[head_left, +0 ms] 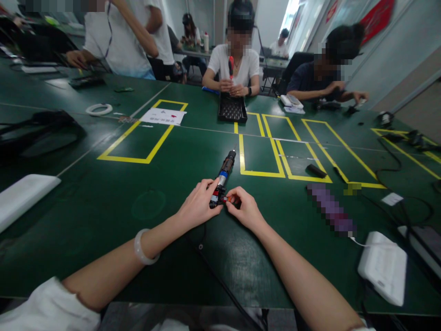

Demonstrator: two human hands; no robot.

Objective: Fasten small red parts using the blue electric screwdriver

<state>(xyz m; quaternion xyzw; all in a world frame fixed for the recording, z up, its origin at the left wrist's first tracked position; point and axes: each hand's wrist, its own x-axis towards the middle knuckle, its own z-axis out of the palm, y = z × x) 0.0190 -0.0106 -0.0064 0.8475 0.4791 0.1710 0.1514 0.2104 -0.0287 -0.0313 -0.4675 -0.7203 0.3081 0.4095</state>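
In the middle of the green table lies an electric screwdriver (pixel 225 169), its inner parts exposed, with a thin bit pointing away from me. A silver and blue section and a dark front end show along its body. My left hand (pixel 200 202) is closed around its near end, thumb along the side. My right hand (pixel 244 207) pinches a small orange-red piece (pixel 227 199) at the screwdriver's near right side. Whether that piece is a wire or a connector is too small to tell. My fingers hide part of the near end.
Yellow tape outlines (pixel 262 174) mark the tabletop; a paper sheet (pixel 165 116) lies at left. Rightward are a blurred purple phone (pixel 330 209), a white power bank (pixel 384 266) and cables. Opposite, a person holds a red-black screwdriver (pixel 231 67) over a black tray (pixel 232 109). Others work nearby.
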